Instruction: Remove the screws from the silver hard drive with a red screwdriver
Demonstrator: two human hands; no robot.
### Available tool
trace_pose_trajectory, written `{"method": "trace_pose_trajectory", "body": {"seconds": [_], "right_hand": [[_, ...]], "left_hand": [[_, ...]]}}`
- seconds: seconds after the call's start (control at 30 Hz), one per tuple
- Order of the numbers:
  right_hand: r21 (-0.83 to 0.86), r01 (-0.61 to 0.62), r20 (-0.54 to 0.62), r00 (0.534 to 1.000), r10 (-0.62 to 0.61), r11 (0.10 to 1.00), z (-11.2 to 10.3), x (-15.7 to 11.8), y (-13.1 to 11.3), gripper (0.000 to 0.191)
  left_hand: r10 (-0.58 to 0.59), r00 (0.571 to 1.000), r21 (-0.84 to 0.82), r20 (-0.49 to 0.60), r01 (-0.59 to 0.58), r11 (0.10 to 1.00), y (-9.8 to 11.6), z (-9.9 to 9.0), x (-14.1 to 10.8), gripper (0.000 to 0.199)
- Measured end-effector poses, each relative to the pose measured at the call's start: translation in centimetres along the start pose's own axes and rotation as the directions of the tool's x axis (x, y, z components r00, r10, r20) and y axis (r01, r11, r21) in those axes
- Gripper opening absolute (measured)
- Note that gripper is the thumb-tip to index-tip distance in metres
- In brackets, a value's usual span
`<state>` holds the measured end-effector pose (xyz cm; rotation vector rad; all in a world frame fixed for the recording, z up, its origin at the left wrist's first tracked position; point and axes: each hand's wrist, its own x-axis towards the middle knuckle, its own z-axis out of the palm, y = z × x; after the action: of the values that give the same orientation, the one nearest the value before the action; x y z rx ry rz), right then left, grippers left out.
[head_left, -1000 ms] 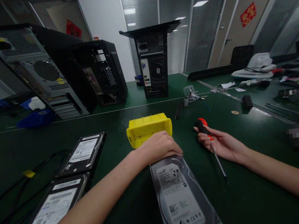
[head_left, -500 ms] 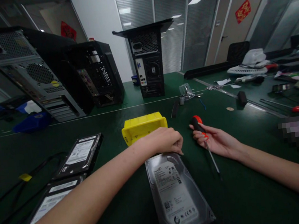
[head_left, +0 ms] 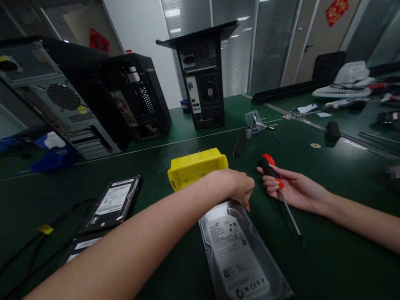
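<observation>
A silver hard drive with a white label lies on the green table, near the middle front. Just above its far edge is my left hand, fingers curled together; whatever they may pinch is hidden. Behind that wrist, a yellow bin is partly covered by the arm. My right hand holds a red and black screwdriver by the handle, its shaft pointing down and toward me, right of the drive. Two more drives lie at the left, the farther drive in plain sight and the nearer one mostly under my forearm.
Computer cases stand at the back: a large case and an open case at left, another case in the centre. Black cables run at far left. Tools and a white helmet-like object lie at right.
My left hand has shifted slightly right along the drive's far edge. The view has turned a little left, so the scene sits farther right. My right hand keeps its hold on the screwdriver.
</observation>
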<state>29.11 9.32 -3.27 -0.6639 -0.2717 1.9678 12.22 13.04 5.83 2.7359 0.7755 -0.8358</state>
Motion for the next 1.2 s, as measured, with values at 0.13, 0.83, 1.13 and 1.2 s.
{"method": "trace_pose_trajectory", "body": {"seconds": [0.13,0.83,1.13,1.2], "right_hand": [[0.004,0.003,-0.006,1.0,-0.003,1.0,0.2,-0.1,0.0,0.028],[0.05,0.003,-0.009,1.0,-0.002,0.999,-0.2,0.3,0.3,0.032],[0.084,0.021,-0.044,0.999,-0.017,0.996,-0.8,0.4,0.3,0.034],[0.073,0.024,-0.029,0.999,-0.022,0.997,-0.6,0.4,0.4,0.033]], "left_hand": [[-0.072,0.997,0.005,0.033,0.072,0.997,1.4,-0.9,0.2,0.02],[-0.316,0.742,-0.555,-0.592,-0.09,0.827,-5.1,5.1,-12.9,0.01],[-0.766,0.482,-0.853,-0.425,-0.497,0.161,-0.9,10.6,-11.7,0.018],[-0.774,0.505,-0.846,-0.383,-0.528,0.074,-0.5,11.7,-10.8,0.02]]}}
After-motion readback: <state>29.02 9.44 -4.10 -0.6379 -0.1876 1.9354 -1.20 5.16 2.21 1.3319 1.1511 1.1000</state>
